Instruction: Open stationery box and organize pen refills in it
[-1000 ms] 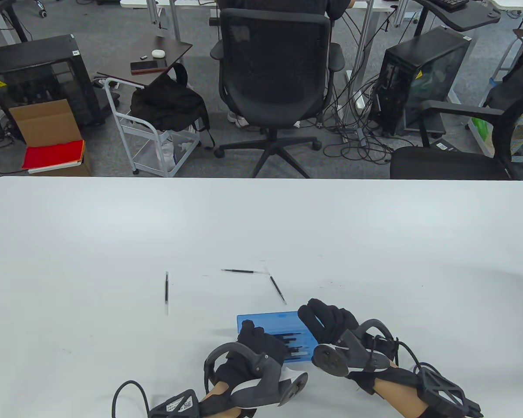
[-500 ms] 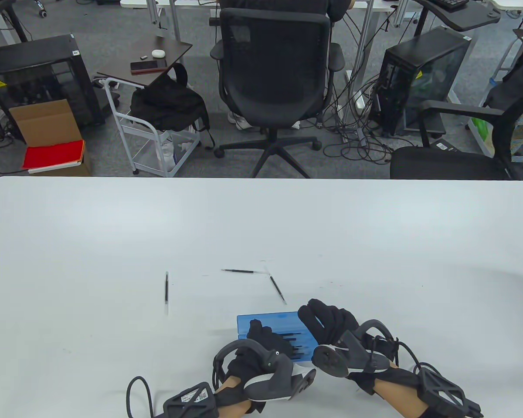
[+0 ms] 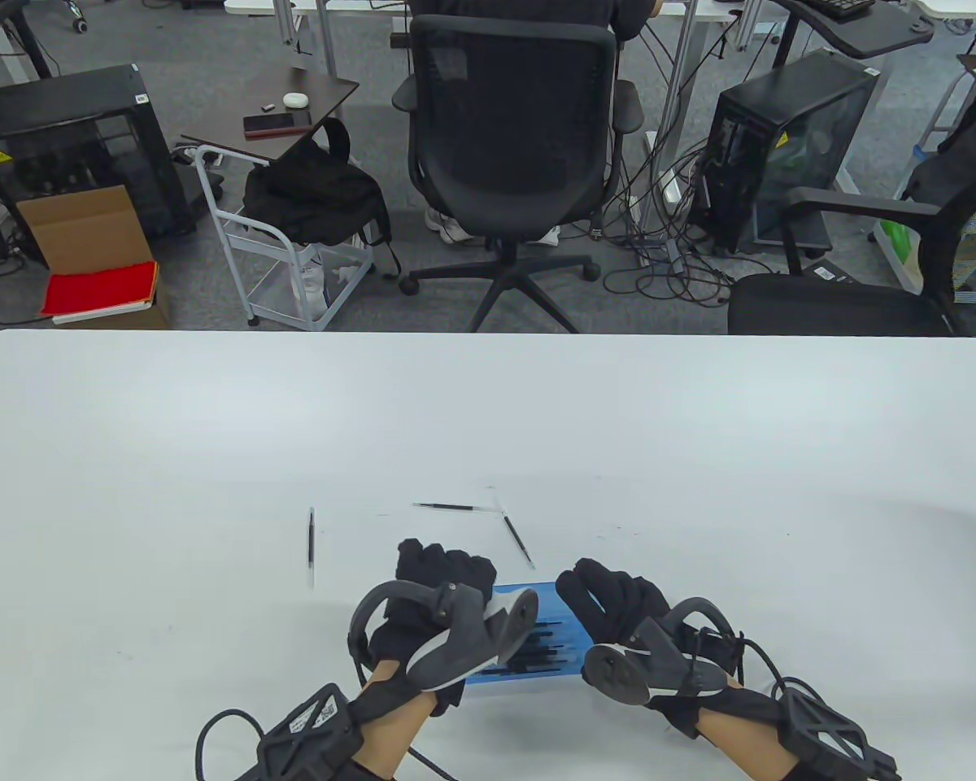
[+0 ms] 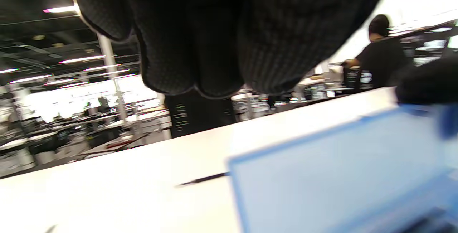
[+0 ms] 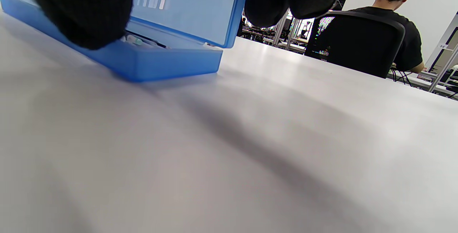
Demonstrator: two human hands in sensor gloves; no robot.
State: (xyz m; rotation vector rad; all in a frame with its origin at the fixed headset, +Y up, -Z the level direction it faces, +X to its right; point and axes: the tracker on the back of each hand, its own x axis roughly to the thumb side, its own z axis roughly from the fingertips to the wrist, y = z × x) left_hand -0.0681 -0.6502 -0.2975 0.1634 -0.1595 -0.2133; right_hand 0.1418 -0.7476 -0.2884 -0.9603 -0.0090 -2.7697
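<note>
The translucent blue stationery box (image 3: 555,647) lies near the table's front edge with dark pen refills (image 3: 537,652) inside. Its lid (image 5: 193,7) stands raised above the base (image 5: 168,61). My right hand (image 3: 606,598) grips the box's right end, thumb (image 5: 82,7) at the front and fingers behind the lid. My left hand (image 3: 443,567) hovers over the box's left end, hiding it; its fingers (image 4: 214,47) hang loosely curled above the lid (image 4: 340,168) and hold nothing. Three loose refills lie on the table: one at the left (image 3: 311,547), one behind (image 3: 447,507), one slanted (image 3: 518,541).
The white table (image 3: 488,423) stretches wide behind and to both sides of the box. A black office chair (image 3: 512,146) with a seated person stands beyond the far edge, and another chair (image 3: 846,301) at the far right.
My left hand has moved from the box's front edge up and leftward, over its left end. The lid now stands raised. The right hand and the loose refills have stayed put.
</note>
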